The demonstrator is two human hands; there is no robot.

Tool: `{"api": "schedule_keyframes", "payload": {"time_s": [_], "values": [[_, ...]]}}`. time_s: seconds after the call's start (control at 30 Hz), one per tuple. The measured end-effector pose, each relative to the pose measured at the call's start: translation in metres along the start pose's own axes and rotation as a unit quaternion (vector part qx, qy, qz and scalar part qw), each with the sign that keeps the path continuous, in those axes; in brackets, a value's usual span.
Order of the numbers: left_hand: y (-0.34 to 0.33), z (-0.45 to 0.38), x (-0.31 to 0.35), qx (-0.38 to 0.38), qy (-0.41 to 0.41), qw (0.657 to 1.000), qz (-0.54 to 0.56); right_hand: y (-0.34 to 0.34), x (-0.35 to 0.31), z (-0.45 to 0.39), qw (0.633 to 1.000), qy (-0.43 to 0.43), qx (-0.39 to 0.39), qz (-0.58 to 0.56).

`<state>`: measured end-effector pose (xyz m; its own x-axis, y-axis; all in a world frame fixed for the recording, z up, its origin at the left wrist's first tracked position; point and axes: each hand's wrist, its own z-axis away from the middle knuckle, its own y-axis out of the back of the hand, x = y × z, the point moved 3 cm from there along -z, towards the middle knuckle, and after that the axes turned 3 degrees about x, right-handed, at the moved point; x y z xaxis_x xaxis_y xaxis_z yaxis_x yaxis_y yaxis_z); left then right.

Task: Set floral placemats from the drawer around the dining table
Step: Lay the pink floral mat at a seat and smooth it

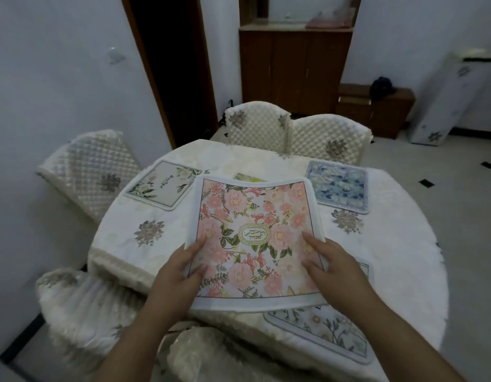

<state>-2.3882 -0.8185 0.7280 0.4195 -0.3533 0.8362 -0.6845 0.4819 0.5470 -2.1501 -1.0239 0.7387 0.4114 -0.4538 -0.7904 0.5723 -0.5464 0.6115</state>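
Fingers [196, 248] of the left hand [178, 267] lie spread on top of the pink mat [252, 238] at its left edge, and the right hand [331, 261] pinches the right edge the same way, fingers above; the thumbs are hidden beneath. Gripped at both sides, the pink mat stays open and lifted, its far edge sagging, probably so it can be lowered flat. It hangs over the near side of the bench [390, 244]. Beyond it to the left lies a cream mat [163, 184], beyond to the right a blue mat [339, 186], just beside its near right corner a green mat [321, 329]. A yellow thing [248, 177] peeks out behind.
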Motion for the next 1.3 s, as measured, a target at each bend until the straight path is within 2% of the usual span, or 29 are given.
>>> {"api": "schedule_keyframes", "payload": {"time_s": [0.2,0.43,0.73,1.0,1.13,1.3], "values": [[0.003,-0.011,-0.001,-0.008,-0.015,0.999,-0.03,-0.01,0.005,-0.002,1.0,-0.016,-0.002,-0.007],[0.023,-0.047,-0.032,-0.045,-0.027,0.998,-0.041,-0.05,-0.004,-0.014,0.999,-0.043,0.012,0.001],[0.083,-0.13,-0.144,-0.154,-0.026,0.986,-0.064,-0.184,-0.035,-0.045,0.991,-0.121,0.026,0.04],[0.134,-0.198,-0.248,-0.198,0.055,0.976,-0.073,-0.315,-0.047,-0.081,0.981,-0.188,-0.041,0.018],[0.129,-0.221,-0.289,-0.219,0.102,0.967,-0.079,-0.352,-0.042,-0.097,0.972,-0.225,-0.061,0.012],[0.117,-0.238,-0.328,-0.221,0.118,0.964,-0.092,-0.378,-0.029,-0.106,0.962,-0.265,-0.052,0.041]]}}
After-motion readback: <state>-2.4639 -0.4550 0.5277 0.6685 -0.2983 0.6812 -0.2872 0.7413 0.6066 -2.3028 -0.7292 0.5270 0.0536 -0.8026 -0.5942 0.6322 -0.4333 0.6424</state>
